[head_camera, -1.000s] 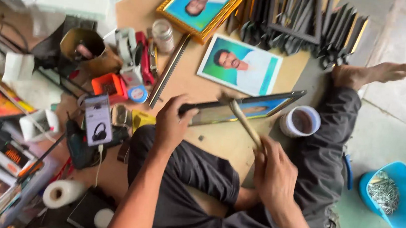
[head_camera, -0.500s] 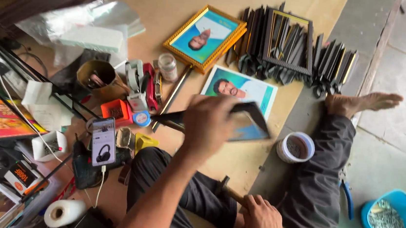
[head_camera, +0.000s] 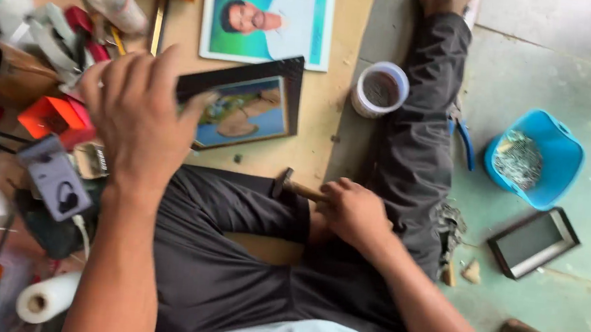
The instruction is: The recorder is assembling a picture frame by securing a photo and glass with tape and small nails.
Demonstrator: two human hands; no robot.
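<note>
**Framed picture in one hand, hammer in the other**

Seemingly tilted, the dark-framed picture (head_camera: 247,108) is gripped at its left end by the left hand (head_camera: 139,120), fingers curled over the frame's edge. Its long axis runs left to right, rising a little toward the right, picture side up, just above the brown board (head_camera: 311,153). The right hand (head_camera: 355,214) is closed around the wooden handle of a hammer (head_camera: 294,186), resting on the person's dark trousers; the hammer's head points left, its handle running rightward into the fist. An unframed portrait print (head_camera: 269,21) lies flat on the board beyond the frame, a white cup (head_camera: 381,88) near it. On the greenish concrete floor (head_camera: 568,69) sit a blue tub (head_camera: 534,162) and a small dark frame (head_camera: 532,242).
</note>
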